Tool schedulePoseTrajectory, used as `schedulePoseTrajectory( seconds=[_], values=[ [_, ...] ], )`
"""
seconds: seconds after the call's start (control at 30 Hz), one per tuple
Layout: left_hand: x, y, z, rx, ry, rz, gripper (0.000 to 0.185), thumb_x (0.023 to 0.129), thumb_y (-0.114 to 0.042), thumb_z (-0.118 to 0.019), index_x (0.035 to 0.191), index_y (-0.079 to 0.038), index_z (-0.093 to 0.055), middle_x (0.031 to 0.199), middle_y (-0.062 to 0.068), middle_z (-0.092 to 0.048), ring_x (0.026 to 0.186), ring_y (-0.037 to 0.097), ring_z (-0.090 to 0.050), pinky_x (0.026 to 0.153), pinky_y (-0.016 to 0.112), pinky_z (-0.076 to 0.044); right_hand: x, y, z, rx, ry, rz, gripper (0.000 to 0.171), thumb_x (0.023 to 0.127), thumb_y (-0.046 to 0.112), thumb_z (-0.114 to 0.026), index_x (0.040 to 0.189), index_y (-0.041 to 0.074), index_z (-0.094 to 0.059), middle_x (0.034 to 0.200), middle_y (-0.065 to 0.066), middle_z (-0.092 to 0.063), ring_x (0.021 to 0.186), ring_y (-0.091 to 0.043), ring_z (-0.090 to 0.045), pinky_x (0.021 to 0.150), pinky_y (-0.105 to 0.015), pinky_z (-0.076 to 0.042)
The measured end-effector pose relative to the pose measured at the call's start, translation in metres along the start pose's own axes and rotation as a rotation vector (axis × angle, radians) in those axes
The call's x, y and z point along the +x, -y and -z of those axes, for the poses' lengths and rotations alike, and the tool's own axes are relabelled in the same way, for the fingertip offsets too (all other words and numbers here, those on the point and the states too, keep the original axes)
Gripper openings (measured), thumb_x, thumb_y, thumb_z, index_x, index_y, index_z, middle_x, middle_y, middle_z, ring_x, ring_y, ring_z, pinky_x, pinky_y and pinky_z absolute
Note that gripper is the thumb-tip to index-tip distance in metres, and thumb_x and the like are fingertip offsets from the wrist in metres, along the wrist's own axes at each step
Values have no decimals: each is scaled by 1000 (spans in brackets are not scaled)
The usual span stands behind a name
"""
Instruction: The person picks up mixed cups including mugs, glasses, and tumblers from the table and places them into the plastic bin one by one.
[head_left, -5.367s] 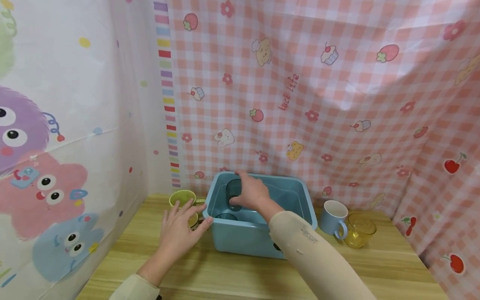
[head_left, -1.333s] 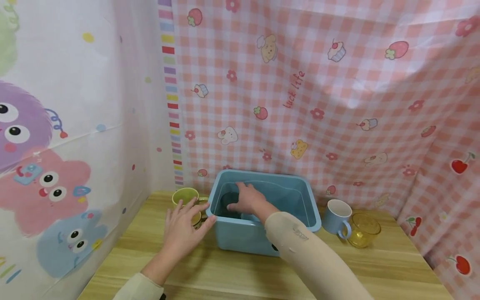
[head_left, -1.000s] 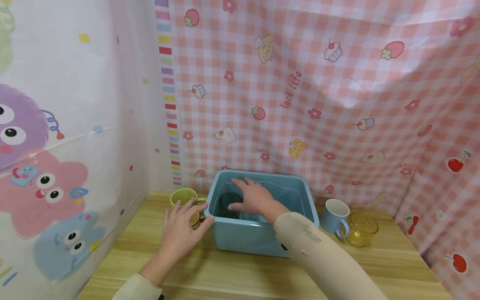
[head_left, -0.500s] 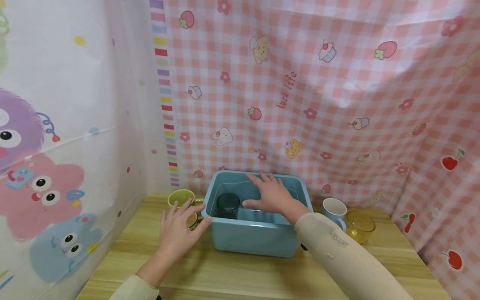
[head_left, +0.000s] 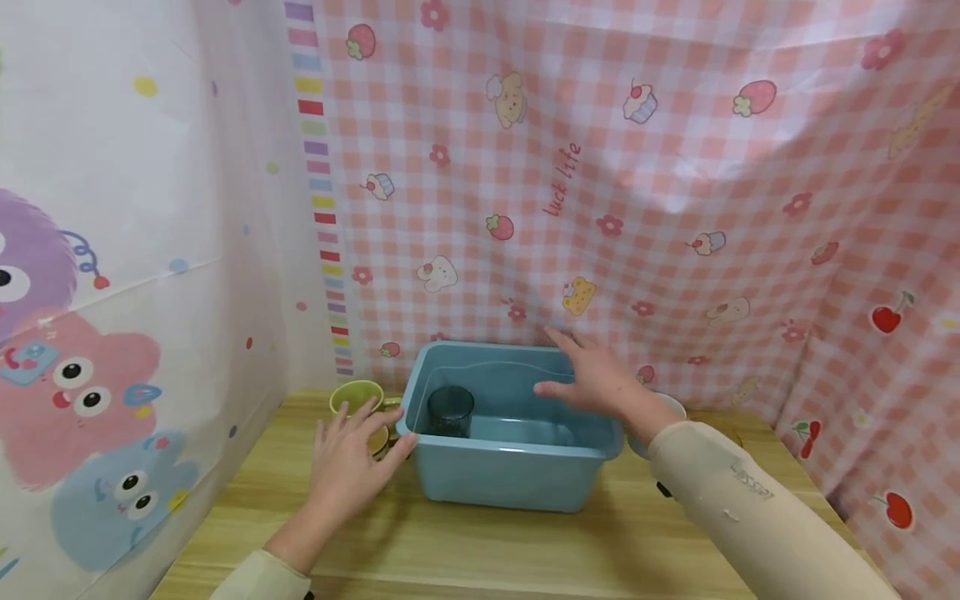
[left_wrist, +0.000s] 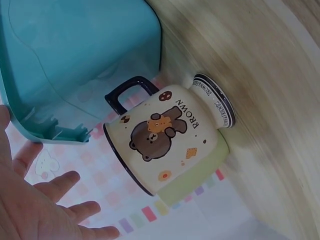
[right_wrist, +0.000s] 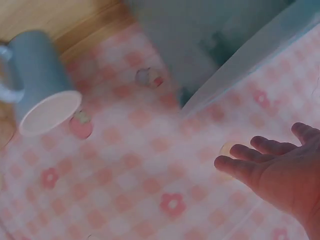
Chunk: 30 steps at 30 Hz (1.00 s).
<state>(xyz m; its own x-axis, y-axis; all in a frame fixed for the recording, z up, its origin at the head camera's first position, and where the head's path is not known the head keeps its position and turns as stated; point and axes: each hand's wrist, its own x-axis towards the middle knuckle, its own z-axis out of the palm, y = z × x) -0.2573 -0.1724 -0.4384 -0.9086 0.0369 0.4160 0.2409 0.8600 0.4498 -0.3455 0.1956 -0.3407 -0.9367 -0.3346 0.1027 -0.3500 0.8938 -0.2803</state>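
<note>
Head view: right hand [head_left: 600, 383] has let go of the dark translucent glass tumbler [head_left: 450, 410] and swung right, now over the right rim of the pale blue plastic tub [head_left: 517, 475], fingers spread, holding nothing. Tumbler stands upright in the tub's left end, so that placement looks finished. Left hand [head_left: 347, 460] stays flat at the tub's left corner, fingers spread.

Writing: "luck life" on the pink gingham curtain [head_left: 562, 179]; "BROWN" on the cream bear-print mug [left_wrist: 167, 145].

Glass [head_left: 450, 410] in tub's [head_left: 517, 479] left end; mugs [head_left: 358, 398] left of tub, another mug [head_left: 660, 410] right.
</note>
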Motion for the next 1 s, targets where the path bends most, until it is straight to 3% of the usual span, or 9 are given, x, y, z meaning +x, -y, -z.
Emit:
schedulePoseTrajectory(
  seconds=[0.23,0.37,0.47,0.6,1.0],
  values=[
    [1,1,-2,-4,5,1,56,99,-66,-65,141,-28,-71,165,14,-51,156,58,-33,121,86,-14,-24,-37,23,-28,-53,-43,104,95,65,-71,173,22,-18,174,-31,-25,153,-59,-36,118,-76,-38],
    [1,1,-2,-5,-5,-6,55,99,-64,-66,140,-28,-71,164,15,-52,155,59,-34,120,86,-15,-37,-59,33,-10,-92,-46,101,97,62,-71,171,13,-24,168,-34,-34,140,-55,-54,112,-73,-45],
    [1,1,-1,-3,-6,-5,55,99,-63,-67,140,-27,-72,164,15,-53,155,59,-34,120,87,-15,-46,-76,37,10,-103,-74,103,97,62,-72,171,11,-23,167,-35,-35,139,-56,-53,112,-75,-44],
    [2,1,0,-1,-6,-1,55,99,-63,-67,140,-26,-71,164,15,-52,155,59,-34,120,86,-14,-56,-98,41,30,-102,-120,109,96,67,-70,171,7,-19,168,-37,-31,150,-63,-34,117,-78,-35],
    [0,1,0,-16,-1,9,55,99,-64,-66,140,-28,-71,165,15,-51,156,58,-33,121,86,-14,-88,-154,39,46,-95,-239,112,100,66,-64,166,-9,-16,161,-46,-32,142,-69,-38,112,-79,-38]
  ],
)
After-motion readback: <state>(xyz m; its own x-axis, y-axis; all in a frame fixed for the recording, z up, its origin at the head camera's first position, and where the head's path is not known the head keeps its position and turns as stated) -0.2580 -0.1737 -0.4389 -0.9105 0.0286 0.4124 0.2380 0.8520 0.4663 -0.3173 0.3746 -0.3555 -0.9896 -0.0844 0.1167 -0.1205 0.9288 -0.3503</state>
